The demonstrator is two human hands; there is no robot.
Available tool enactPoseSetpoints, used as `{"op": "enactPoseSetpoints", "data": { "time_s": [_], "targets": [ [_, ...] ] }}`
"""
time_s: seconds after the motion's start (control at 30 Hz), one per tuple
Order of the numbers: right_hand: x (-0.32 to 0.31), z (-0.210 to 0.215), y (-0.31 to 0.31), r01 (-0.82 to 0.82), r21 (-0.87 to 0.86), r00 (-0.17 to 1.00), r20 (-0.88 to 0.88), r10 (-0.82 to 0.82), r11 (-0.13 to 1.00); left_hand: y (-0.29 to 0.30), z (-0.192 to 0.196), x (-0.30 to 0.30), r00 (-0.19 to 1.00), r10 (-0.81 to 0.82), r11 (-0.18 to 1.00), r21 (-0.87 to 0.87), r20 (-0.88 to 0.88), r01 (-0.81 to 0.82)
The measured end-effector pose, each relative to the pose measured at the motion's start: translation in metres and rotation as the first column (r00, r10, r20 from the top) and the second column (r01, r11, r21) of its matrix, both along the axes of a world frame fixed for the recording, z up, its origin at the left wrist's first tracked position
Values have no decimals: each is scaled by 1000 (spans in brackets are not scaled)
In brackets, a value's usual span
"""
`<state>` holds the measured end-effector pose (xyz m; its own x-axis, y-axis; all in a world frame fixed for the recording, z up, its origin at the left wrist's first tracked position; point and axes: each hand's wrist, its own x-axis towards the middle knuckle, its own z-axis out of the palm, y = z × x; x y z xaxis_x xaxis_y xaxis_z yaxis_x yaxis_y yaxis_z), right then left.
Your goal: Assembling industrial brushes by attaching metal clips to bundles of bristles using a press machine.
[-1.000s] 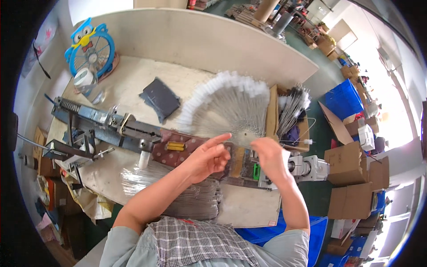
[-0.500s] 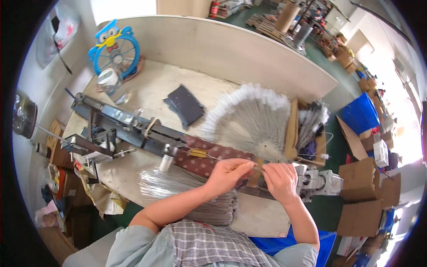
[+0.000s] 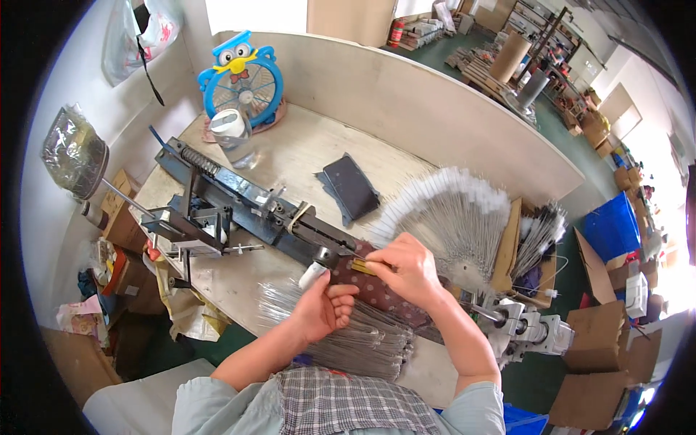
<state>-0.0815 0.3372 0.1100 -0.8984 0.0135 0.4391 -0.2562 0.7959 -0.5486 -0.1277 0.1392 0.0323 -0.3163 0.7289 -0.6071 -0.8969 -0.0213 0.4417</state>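
My right hand (image 3: 409, 270) is pinched just above a yellow piece (image 3: 362, 267) on a dotted maroon cloth. A thin wire runs to its fingertips. My left hand (image 3: 324, 310) is turned palm up, thumb raised beside a white handle (image 3: 312, 276) and fingers loosely curled with nothing in them. The handle belongs to a long dark metal bench fixture (image 3: 250, 199) with a spring at its far left end. Below the cloth lies a bundle of thin grey wires (image 3: 377, 341), partly behind my left hand. More wires with white ends are fanned out (image 3: 464, 225) beyond my right hand.
A blue cartoon-faced fan (image 3: 243, 83) and a clear jar with a white lid (image 3: 230, 130) stand at the back left. A dark flat pad (image 3: 349, 187) lies mid-table. At right are a carton of wires (image 3: 511, 246) and a silver clamp mechanism (image 3: 522, 326). A low panel (image 3: 406, 101) bounds the back.
Both hands have moved left from the right end of the fixture, where they met on the thin wire. My left hand has let go and dropped beside the white handle. The view has shifted.
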Motion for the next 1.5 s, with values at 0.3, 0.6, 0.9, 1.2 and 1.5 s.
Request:
{"op": "enactPoseSetpoints", "data": {
  "time_s": [0.3,0.6,0.9,1.2,1.5],
  "targets": [
    [-18,-7,-21,156,49,988,12,-157,987,-18,53,-32,948,316,935,185,-40,-304],
    [-15,-4,-24,171,118,983,48,-177,978,8,26,-25,180,-536,803,-564,-825,-192],
    [48,10,-5,246,99,958,-174,-227,964,32,2,8,814,191,981,79,-549,-177],
    [32,-61,-28,15,82,994,-107,-6,997,12,-1,-22,411,-350,927,-375,-842,22],
    [9,-77,-18,249,127,950,163,-268,960,-117,-20,-67,763,461,795,-172,-452,-582]
  ]
}}
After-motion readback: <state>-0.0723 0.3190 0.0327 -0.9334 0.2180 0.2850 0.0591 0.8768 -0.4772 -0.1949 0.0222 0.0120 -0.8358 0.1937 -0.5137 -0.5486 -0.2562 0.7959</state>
